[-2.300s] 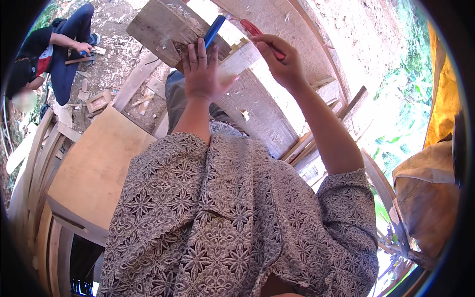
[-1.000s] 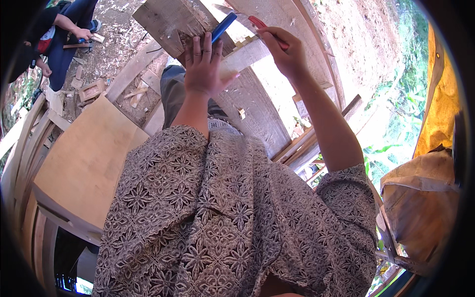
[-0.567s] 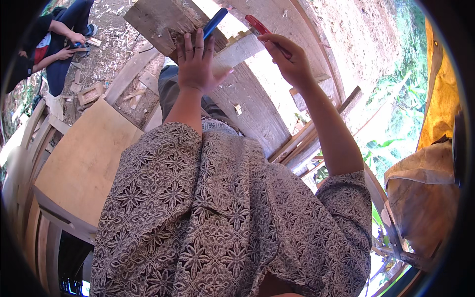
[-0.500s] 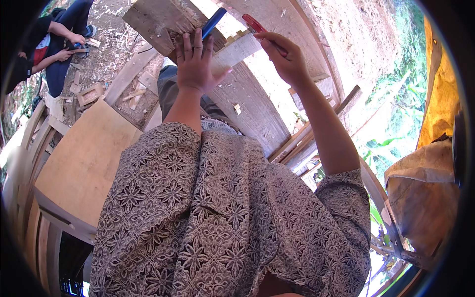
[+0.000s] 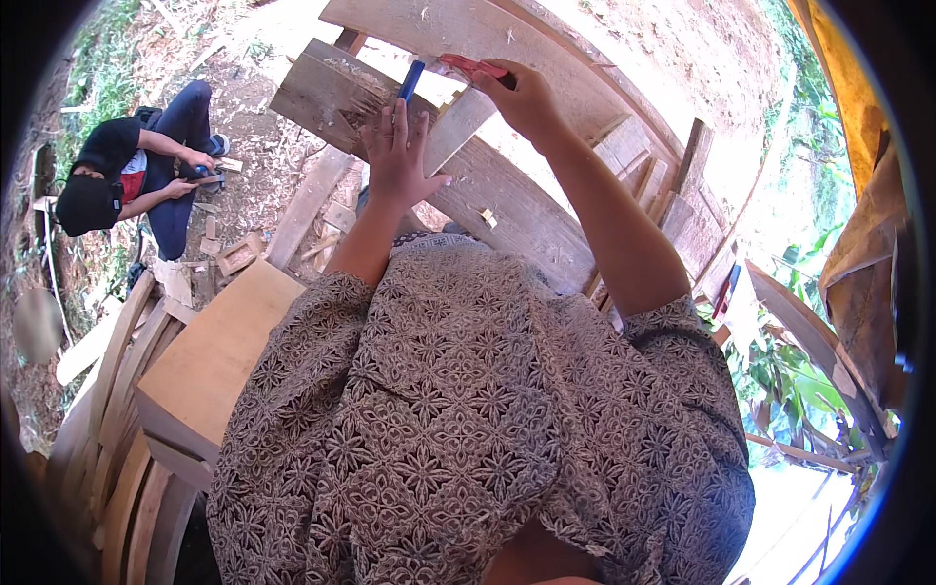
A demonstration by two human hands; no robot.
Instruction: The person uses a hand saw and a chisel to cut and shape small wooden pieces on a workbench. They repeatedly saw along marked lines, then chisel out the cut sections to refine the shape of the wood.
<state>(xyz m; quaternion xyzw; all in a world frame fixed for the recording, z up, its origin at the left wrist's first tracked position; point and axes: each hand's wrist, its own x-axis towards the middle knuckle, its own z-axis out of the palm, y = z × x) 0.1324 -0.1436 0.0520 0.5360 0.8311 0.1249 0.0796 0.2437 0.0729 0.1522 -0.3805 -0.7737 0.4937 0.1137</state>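
My left hand (image 5: 397, 168) lies with its fingers spread on a weathered plank, near one end of a paler wooden bar (image 5: 460, 125). Just beyond its fingertips stands a slim blue rod (image 5: 411, 80), perhaps a tool handle; its lower end is hidden by the fingers. My right hand (image 5: 526, 100), to the right and raised over the bar, is closed around a red tool (image 5: 466, 66) with a slender, slightly curved shape. The fingers cover much of it, so its exact kind cannot be made out.
Wide planks (image 5: 526, 216) form the work surface ahead. A smooth tan wooden panel (image 5: 224, 341) stands at left, beside stacked curved slats (image 5: 117, 390). At far left a seated person (image 5: 146, 175) works with both hands. Wood scraps lie on the ground; an orange tarp (image 5: 850, 88) hangs right.
The view has shifted, bringing more of the seated person into sight. My right hand has tilted, bringing the red tool closer to the blue rod. My left hand remains spread on the wood.
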